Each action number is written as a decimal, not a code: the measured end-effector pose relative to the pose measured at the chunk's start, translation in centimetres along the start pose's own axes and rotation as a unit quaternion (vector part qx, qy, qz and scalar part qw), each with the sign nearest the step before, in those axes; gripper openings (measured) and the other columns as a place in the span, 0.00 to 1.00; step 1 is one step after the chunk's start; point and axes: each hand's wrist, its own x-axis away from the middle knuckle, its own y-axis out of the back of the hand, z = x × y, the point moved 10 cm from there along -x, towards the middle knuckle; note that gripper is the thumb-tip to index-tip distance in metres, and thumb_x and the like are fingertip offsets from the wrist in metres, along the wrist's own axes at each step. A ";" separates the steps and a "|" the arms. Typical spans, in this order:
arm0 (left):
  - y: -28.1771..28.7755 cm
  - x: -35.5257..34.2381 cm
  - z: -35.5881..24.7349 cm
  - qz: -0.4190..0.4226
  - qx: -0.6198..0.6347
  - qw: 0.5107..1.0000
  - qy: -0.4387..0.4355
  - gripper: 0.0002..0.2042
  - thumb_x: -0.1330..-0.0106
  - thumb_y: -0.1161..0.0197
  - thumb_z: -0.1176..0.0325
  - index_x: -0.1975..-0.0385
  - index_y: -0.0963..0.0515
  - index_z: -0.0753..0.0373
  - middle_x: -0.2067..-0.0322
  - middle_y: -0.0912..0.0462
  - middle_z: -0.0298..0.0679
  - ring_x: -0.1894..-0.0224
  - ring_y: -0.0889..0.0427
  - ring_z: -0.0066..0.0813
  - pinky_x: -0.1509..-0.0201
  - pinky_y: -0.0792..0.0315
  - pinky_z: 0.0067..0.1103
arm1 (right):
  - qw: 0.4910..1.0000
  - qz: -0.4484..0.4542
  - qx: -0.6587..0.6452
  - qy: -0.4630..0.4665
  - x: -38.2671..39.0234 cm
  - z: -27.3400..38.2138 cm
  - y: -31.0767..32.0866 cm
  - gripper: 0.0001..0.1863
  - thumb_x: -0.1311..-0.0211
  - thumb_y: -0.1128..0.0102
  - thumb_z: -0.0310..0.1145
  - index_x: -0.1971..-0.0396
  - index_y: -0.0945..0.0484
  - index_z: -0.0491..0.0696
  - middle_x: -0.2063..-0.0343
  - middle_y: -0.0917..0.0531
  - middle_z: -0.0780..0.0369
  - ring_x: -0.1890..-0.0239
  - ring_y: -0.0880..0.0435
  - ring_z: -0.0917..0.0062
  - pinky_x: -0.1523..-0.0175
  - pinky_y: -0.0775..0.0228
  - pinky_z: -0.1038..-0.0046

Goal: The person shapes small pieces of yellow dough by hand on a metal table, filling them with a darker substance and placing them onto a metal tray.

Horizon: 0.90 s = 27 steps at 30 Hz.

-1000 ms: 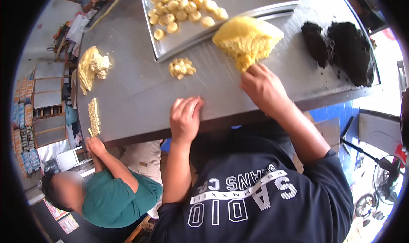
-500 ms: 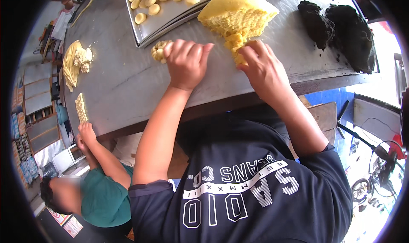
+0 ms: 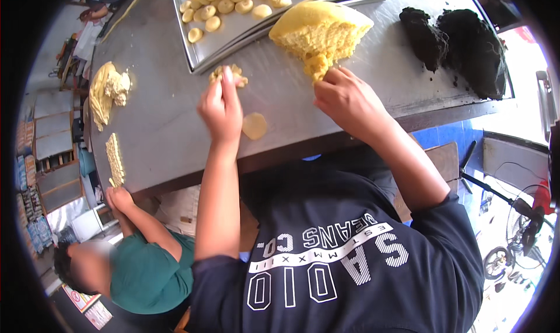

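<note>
My left hand is closed, its thumb and fingertips together over a small cluster of pale dough pieces; whether a piece is between them is hidden. Beside its wrist, a flat round disc of dough lies on the steel table. With bent fingers, my right hand grips the loose lower end of a crumbly yellow mass. That end trails from a large yellow mound with a smooth top and a rough, broken face.
A metal tray with rows of round dough balls stands at the far side. Dark crumbly lumps lie right. More dough and a pale strip are on the left, where a person in green works.
My left hand has moved left onto the dough cluster and turned, uncovering the flat disc. My right hand stays at the yellow mass, fingers now more closed.
</note>
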 end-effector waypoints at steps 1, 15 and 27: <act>1.6 1.2 -2.3 0.066 -0.190 0.972 -0.122 0.13 0.14 0.34 0.64 0.59 0.07 0.63 0.71 0.08 0.41 0.73 0.17 0.32 0.64 0.28 0.30 | 0.999 0.006 -0.049 0.000 0.4 0.0 0.9 0.11 0.34 0.23 0.36 0.59 0.15 0.48 0.56 0.16 0.59 0.47 0.15 0.57 0.43 0.17 0.56; 1.7 10.8 0.9 0.078 0.178 0.956 0.218 0.14 0.10 0.39 0.69 0.33 0.25 0.70 0.40 0.10 0.56 0.40 0.10 0.32 0.34 0.16 0.29 | 0.998 -0.023 -0.060 0.028 2.3 4.2 0.4 0.14 0.32 0.25 0.29 0.48 0.12 0.46 0.49 0.13 0.57 0.49 0.12 0.56 0.41 0.15 0.57; -0.5 8.5 -0.6 0.173 0.119 0.972 0.103 0.08 0.30 0.23 0.77 0.54 0.08 0.64 0.61 0.08 0.38 0.63 0.09 0.28 0.58 0.16 0.27 | 0.939 -0.088 -0.318 0.098 -1.1 8.4 1.3 0.08 0.33 0.28 0.26 0.55 0.10 0.46 0.51 0.10 0.57 0.53 0.08 0.56 0.46 0.12 0.59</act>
